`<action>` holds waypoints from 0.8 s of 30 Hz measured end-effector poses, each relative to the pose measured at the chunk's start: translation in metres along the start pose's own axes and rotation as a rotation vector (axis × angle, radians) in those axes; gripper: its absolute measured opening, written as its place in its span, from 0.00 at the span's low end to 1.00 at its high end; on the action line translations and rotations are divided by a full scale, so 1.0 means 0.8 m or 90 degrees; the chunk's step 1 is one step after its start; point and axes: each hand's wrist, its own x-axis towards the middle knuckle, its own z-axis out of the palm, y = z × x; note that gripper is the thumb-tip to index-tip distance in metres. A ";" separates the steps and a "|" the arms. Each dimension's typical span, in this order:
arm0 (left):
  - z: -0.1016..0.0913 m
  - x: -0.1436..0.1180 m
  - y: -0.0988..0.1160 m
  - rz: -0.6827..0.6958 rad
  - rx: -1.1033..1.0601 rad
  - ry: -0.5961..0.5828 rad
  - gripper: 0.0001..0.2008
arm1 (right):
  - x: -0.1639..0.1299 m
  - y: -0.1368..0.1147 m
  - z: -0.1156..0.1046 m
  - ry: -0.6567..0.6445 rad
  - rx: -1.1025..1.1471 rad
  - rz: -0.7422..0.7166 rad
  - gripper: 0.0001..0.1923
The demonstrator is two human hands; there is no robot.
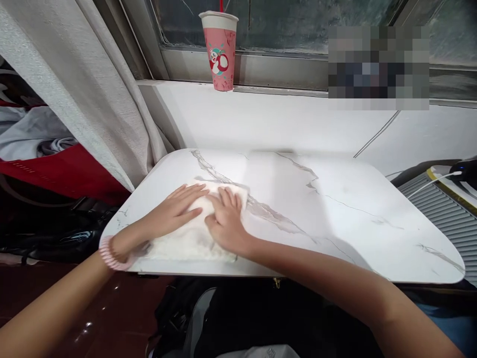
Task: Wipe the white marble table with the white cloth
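Observation:
A cream-white cloth [186, 246] is spread over the left part of a white marble-patterned tabletop [357, 199]. Across the cloth's upper left lies my left hand [175, 209], flat with the fingers stretched out; a pink coiled band [112, 254] circles that wrist. My right hand [227, 221] presses on the right side of the cloth, its fingers stretched toward the far edge and a little bent. The two hands are close together, with a small strip of cloth showing between them. Neither hand is wrapped round the cloth.
A pink paper cup [221, 54] with a red straw stands on the window sill behind the table. A grey curtain [97, 79] hangs at the left. Right of the table is a ribbed grey surface [439, 209] with a white cable [428, 184]. A blurred patch hides part of the window.

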 end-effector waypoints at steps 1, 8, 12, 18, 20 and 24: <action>-0.004 -0.008 -0.006 -0.018 -0.024 0.000 0.27 | -0.002 -0.010 0.006 0.000 0.012 -0.007 0.26; -0.004 0.013 -0.040 -0.116 0.015 0.129 0.24 | 0.061 -0.024 0.039 0.062 -0.045 -0.043 0.24; -0.002 0.085 -0.068 -0.120 0.050 0.138 0.25 | 0.135 0.014 0.035 0.141 -0.124 -0.018 0.20; -0.005 0.185 -0.105 -0.129 -0.004 0.151 0.23 | 0.213 0.060 0.025 0.185 -0.167 0.019 0.19; -0.005 0.199 -0.113 -0.124 -0.023 0.156 0.22 | 0.227 0.068 0.025 0.196 -0.169 0.028 0.19; -0.005 0.207 -0.132 -0.113 -0.051 0.179 0.22 | 0.249 0.076 0.027 0.205 -0.149 0.000 0.18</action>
